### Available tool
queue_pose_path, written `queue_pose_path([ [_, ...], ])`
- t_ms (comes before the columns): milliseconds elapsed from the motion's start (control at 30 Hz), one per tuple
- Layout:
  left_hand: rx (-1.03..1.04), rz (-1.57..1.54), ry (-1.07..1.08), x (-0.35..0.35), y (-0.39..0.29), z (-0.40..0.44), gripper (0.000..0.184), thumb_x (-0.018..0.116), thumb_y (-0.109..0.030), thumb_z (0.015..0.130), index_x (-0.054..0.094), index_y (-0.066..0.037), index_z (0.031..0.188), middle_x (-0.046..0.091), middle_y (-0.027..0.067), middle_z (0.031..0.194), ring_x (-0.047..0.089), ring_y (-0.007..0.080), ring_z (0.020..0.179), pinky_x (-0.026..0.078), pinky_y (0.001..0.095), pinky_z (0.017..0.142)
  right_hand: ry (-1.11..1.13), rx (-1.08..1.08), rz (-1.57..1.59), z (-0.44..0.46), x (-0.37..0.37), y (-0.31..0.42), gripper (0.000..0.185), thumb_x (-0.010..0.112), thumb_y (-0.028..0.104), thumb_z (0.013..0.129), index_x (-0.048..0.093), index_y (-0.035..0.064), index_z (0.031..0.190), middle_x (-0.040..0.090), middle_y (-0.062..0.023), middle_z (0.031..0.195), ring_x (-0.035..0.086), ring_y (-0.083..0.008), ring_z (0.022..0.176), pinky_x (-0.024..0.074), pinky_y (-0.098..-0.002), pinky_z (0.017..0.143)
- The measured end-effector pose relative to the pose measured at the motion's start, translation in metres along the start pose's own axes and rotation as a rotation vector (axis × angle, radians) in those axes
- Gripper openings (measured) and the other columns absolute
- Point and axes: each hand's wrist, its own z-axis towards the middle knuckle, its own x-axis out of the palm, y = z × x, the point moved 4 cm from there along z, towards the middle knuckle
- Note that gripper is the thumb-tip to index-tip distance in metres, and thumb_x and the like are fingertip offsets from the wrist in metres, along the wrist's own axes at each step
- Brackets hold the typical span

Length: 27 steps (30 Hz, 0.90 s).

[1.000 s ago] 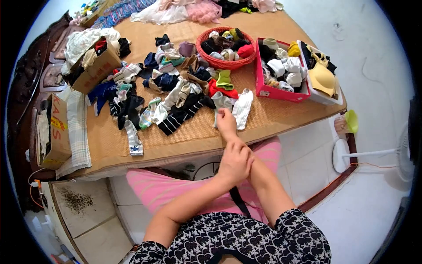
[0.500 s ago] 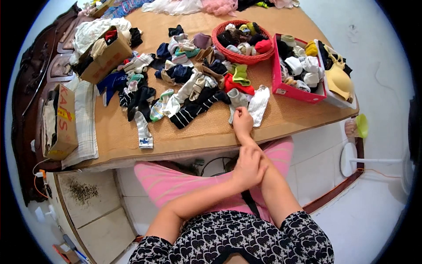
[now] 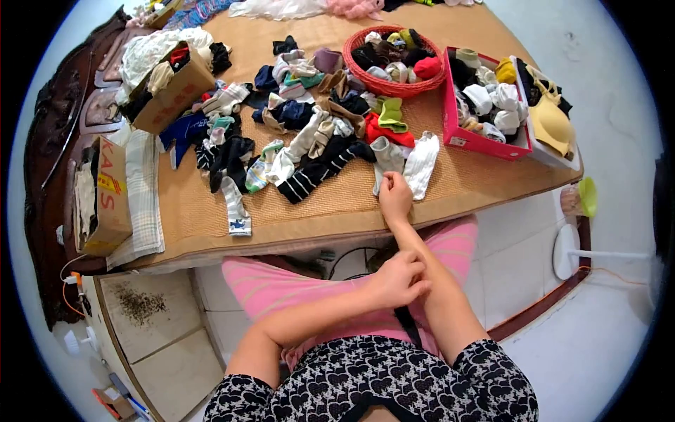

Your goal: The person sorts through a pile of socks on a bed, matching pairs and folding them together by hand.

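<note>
My right hand (image 3: 396, 198) rests loosely closed at the bed's front edge, against the lower end of a grey sock (image 3: 386, 157). Nothing shows between its fingers. A white ribbed sock (image 3: 422, 166) lies flat just right of that one. My left hand (image 3: 403, 280) crosses over to my right forearm, fingers curled against the skin, holding nothing visible. Left of the grey sock lies a black sock with white stripes (image 3: 316, 172), at the edge of a heap of mixed socks. A white sock with a blue pattern (image 3: 239, 211) lies apart, nearer the front edge.
A red basket (image 3: 394, 87) and a pink box (image 3: 485, 145), both filled with socks, stand at the back right. Beside them a white box holds a yellow bra (image 3: 552, 126). Cardboard boxes (image 3: 109, 211) with clothes stand at left. A woven mat (image 3: 295, 224) covers the bed.
My left hand has slid slightly down my right forearm toward the elbow, its fingers more curled. My right hand stays by the grey sock. The whole view has shifted a little.
</note>
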Motion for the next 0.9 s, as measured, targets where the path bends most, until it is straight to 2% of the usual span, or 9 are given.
queue_pose_path([
  [33,-0.109,-0.158,0.197,-0.002,0.003,0.001,0.015,0.064,-0.014,0.078,0.059,-0.002,0.084,0.058,0.0135,0.091,0.053,0.0329,0.086,0.045,0.0406,0.079,0.006,0.0,0.008,0.001,0.001,-0.002,0.011,0.057,0.012,0.082,0.064,0.0057,0.088,0.063,-0.0124,0.074,0.06,-0.0316,0.068,0.0472,-0.0408,0.062],
  [100,-0.043,-0.001,-0.01,-0.033,0.027,0.013,0.011,0.063,-0.011,0.078,0.06,-0.003,0.085,0.061,0.0119,0.086,0.055,0.032,0.084,0.047,0.0399,0.073,0.038,0.007,0.019,0.003,0.003,-0.006,0.012,0.058,0.012,0.082,0.064,0.005,0.089,0.063,-0.0126,0.074,0.06,-0.0309,0.068,0.0474,-0.0397,0.062],
  [167,0.205,0.535,-0.436,-0.093,0.054,0.03,0.008,0.061,-0.008,0.078,0.061,-0.004,0.085,0.061,0.0116,0.088,0.055,0.0313,0.085,0.047,0.0397,0.073,0.07,0.061,0.032,0.001,0.003,-0.011,0.01,0.057,0.011,0.082,0.063,0.006,0.088,0.062,-0.0116,0.077,0.06,-0.0299,0.069,0.0476,-0.0382,0.062],
  [233,0.096,0.679,-0.809,-0.161,0.087,0.033,0.012,0.061,0.0,0.075,0.06,-0.004,0.086,0.06,0.0116,0.09,0.055,0.0303,0.084,0.046,0.0384,0.075,0.086,-0.154,0.01,-0.003,-0.002,-0.001,0.007,0.057,0.01,0.082,0.062,0.0075,0.086,0.062,-0.0097,0.081,0.06,-0.0291,0.071,0.0478,-0.0369,0.061],
  [367,-0.363,0.984,-1.082,-0.253,0.154,-0.003,0.043,0.064,-0.003,0.075,0.05,-0.004,0.116,0.051,0.0142,0.113,0.045,0.0339,0.11,0.038,0.0435,0.092,0.082,-0.207,-0.023,-0.007,-0.001,0.001,0.005,0.057,0.01,0.082,0.061,0.0085,0.086,0.061,-0.0085,0.085,0.059,-0.0298,0.072,0.0482,-0.0365,0.062],
  [500,-0.933,0.97,-0.864,-0.28,0.2,-0.045,0.061,0.069,-0.023,0.076,0.044,-0.007,0.129,0.048,0.0136,0.123,0.042,0.0366,0.113,0.04,0.0449,0.093,0.066,-0.241,-0.046,-0.007,0.0,0.001,0.005,0.058,0.009,0.081,0.06,0.009,0.085,0.06,-0.0083,0.084,0.06,-0.0301,0.073,0.048,-0.0379,0.062],
  [700,-0.586,1.044,-0.961,-0.276,0.188,-0.063,0.023,0.067,-0.026,0.079,0.064,-0.003,0.08,0.057,0.0125,0.074,0.057,0.026,0.074,0.046,0.0402,0.066,0.092,-0.24,-0.054,-0.009,-0.002,0.006,0.006,0.057,0.01,0.08,0.06,0.01,0.086,0.06,-0.008,0.084,0.059,-0.0306,0.074,0.0482,-0.0387,0.062],
  [800,-0.335,0.301,-1.221,-0.28,0.187,-0.081,0.03,0.056,-0.023,0.093,0.048,-0.008,0.068,0.045,-0.0011,0.067,0.038,0.0065,0.06,0.032,0.0247,0.055,0.093,-0.261,-0.062,-0.01,-0.004,0.01,0.006,0.057,0.01,0.081,0.06,0.0105,0.086,0.059,-0.0081,0.084,0.059,-0.0308,0.074,0.0482,-0.0386,0.062],
  [900,-0.164,-0.257,-1.301,-0.257,0.136,-0.086,0.027,0.055,-0.027,0.094,0.051,-0.008,0.075,0.045,-0.0033,0.066,0.038,0.0066,0.06,0.033,0.0246,0.057,0.102,-0.287,-0.062,-0.01,-0.001,0.007,0.007,0.057,0.01,0.081,0.06,0.0109,0.086,0.059,-0.0081,0.085,0.059,-0.0308,0.074,0.0483,-0.0385,0.062],
])
